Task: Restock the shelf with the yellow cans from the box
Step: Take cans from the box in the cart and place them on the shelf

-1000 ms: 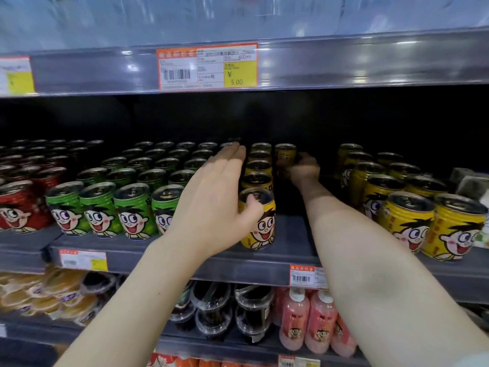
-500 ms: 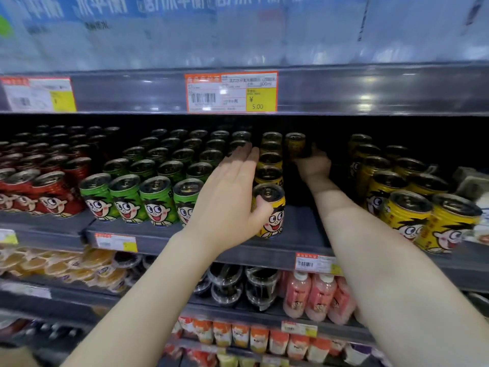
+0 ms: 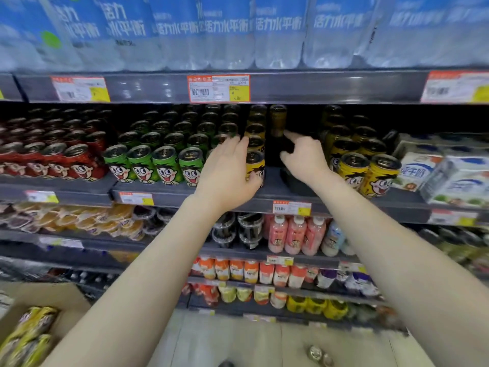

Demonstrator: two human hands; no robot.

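Left hand (image 3: 227, 170): fingers straight, laid flat along the left flank of the single yellow-can row (image 3: 255, 144), thumb across the front can (image 3: 256, 166) low down. A spread grip, not a clamp; probably squaring the file against the green cans (image 3: 158, 165).

Right hand (image 3: 304, 157): in the dark gap beside that row, fingers half curled in a loose C. Cannot tell whether this grip holds anything.

Gap on the shelf (image 3: 185, 194) runs to the right yellow block (image 3: 370, 170); likely the slot to fill. Box (image 3: 53, 295), low left, has yellow cans (image 3: 29, 332) waiting.
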